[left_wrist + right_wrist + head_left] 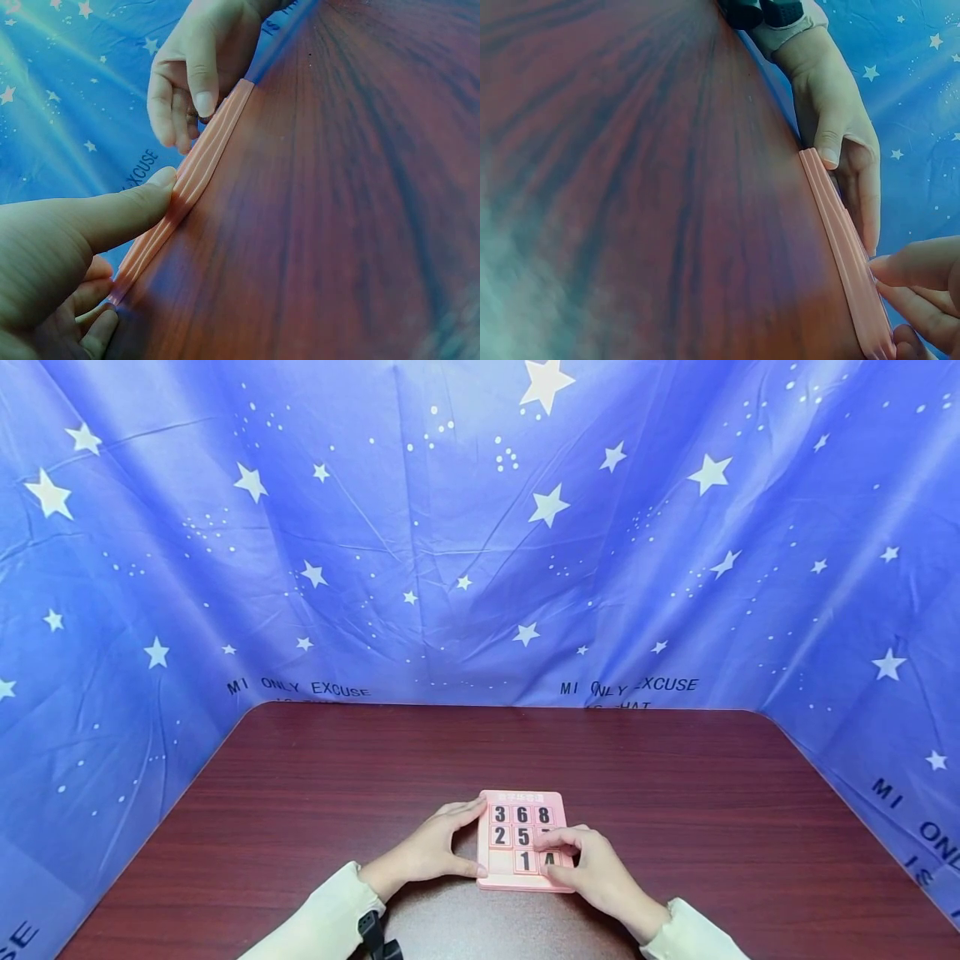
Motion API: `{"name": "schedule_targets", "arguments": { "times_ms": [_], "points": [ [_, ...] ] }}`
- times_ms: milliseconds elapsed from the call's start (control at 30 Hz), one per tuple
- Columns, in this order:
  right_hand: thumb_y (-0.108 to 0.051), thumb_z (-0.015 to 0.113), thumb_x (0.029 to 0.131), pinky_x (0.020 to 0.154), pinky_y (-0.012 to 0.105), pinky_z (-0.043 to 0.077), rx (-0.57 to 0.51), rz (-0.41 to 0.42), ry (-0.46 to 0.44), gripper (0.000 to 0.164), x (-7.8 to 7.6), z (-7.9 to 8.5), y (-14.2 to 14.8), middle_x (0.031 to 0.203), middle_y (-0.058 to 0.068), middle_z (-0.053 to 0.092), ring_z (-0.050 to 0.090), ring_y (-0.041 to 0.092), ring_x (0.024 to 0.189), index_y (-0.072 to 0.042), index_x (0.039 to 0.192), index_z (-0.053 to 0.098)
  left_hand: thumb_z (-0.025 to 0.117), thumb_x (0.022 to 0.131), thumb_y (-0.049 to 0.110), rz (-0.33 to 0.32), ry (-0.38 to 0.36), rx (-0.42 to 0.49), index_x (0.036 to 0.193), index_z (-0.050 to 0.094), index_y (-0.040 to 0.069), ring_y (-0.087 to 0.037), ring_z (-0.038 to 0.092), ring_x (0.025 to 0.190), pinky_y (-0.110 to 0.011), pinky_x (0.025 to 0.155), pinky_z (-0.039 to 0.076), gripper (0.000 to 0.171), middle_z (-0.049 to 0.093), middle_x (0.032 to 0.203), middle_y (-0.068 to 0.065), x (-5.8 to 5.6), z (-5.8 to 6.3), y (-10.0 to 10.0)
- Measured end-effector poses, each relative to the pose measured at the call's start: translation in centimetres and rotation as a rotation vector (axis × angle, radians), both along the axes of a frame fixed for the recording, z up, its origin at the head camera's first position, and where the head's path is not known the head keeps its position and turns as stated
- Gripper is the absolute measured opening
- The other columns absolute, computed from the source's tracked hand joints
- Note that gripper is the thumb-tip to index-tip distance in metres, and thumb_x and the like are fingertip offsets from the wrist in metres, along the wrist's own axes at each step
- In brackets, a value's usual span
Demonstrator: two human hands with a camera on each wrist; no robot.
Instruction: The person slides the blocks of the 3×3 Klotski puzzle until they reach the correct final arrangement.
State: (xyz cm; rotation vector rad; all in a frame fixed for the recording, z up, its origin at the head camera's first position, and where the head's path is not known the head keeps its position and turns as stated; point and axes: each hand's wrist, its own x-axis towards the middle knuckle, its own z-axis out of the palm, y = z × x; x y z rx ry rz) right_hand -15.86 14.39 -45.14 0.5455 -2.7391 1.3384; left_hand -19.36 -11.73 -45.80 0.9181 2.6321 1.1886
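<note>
A pink sliding number puzzle (pixel 517 883) lies on the table, its black-numbered tiles in three rows. The top row reads 3, 6, 8; below come 2 and 5 beside a tile mostly covered by fingers. In the bottom row, a gap at the left is followed by 1 and 4. My left hand (pixel 427 847) grips the puzzle's left side, thumb at the lower left corner and fingers at the upper left. Over its right side, my right hand (pixel 603 872) touches the tiles with index finger and thumb, the thumb at the 4. The left wrist view shows the puzzle's layered edge (pixel 199 169) between both hands.
The dark red wood-grain table (pixel 300 785) extends around the puzzle, with rounded far corners. A blue curtain with white stars (pixel 450 527) encloses its back and sides. A black band (pixel 371 931) sits at the left sleeve's cuff.
</note>
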Motion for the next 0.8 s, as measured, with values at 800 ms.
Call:
{"name": "schedule_targets", "arguments": {
  "times_ms": [800],
  "points": [
    [-0.007, 0.080, 0.063, 0.069, 0.021, 0.042, 0.011, -0.086, 0.061, 0.027, 0.6, 0.0, -1.2, 0.085, -0.009, 0.059, 0.050, 0.005, 0.082, -0.021, 0.086, 0.077, 0.082, 0.069, 0.034, 0.000, 0.001, 0.001, 0.142, 0.037, 0.000, -0.028, 0.036, 0.131, -0.046, 0.108, 0.029, 0.092, 0.034, 0.150, -0.009, -0.1, -0.1, 0.0]
  ]
}}
